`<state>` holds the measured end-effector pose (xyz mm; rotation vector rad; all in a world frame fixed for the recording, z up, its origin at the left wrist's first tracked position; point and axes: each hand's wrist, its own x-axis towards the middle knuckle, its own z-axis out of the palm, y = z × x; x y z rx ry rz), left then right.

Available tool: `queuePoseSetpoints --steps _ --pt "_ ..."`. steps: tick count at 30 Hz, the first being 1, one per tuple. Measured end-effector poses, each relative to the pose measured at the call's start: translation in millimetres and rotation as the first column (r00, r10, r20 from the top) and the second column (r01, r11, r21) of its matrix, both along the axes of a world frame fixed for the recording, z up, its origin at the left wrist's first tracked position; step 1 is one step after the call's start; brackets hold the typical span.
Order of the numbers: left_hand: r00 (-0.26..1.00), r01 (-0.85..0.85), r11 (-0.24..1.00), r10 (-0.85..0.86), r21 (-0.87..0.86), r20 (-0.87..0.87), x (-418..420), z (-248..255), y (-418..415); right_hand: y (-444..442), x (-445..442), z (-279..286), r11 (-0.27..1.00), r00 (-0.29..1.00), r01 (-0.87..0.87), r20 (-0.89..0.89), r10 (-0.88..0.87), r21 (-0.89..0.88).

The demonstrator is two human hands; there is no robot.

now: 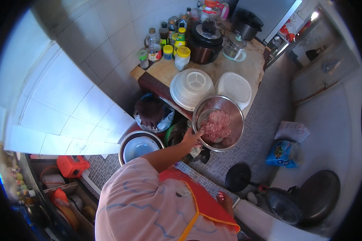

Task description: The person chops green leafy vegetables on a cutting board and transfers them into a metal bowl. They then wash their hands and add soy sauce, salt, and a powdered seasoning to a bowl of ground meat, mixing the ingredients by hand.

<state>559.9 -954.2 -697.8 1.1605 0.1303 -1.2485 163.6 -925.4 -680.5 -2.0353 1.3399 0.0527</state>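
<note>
My left hand [193, 138] grips the near left rim of a steel bowl [240, 120], its thumb over the edge. Inside the bowl lies a mound of raw minced meat [217, 125]. The bowl is tilted and held at the table's near end, beside an upturned white plastic colander [185, 90] and a white plastic basket [236, 89]. My right hand [224, 200] is low beside the red apron [208, 200], partly hidden; something pinkish shows at its fingertips, and whether it holds anything is unclear.
The table [250, 64] bears a pressure cooker [205, 45], a glass pot [234, 48], and several bottles and jars. Below left are a basin [123, 144] and a lined bin [169, 119]. Pans [282, 205], a round black lid [319, 195] and bags [282, 153] stand at the right.
</note>
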Motion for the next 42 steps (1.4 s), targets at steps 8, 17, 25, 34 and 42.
queuePoseSetpoints --steps 8,17,25,34,42 --pt "0.193 -0.467 0.883 0.146 -0.040 0.970 254 30 -71 6 -7 -17 0.973 0.988 0.102 -0.132 -0.075 0.206" --pt "-0.068 -0.422 0.906 -0.019 -0.011 0.998 443 59 -214 19 35 20 0.966 0.965 0.159 -0.240 -0.108 0.205" --pt "0.093 -0.368 0.930 0.026 0.010 0.995 465 40 -234 31 19 8 0.940 0.961 0.189 -0.249 -0.118 0.285" --pt "0.366 -0.382 0.893 0.383 -0.238 0.848 474 59 -196 9 13 -19 0.953 0.964 0.118 -0.261 -0.042 0.281" --pt "0.410 -0.317 0.861 0.503 -0.398 0.761 458 160 -141 -25 31 -21 0.968 0.983 0.073 -0.180 -0.029 0.242"
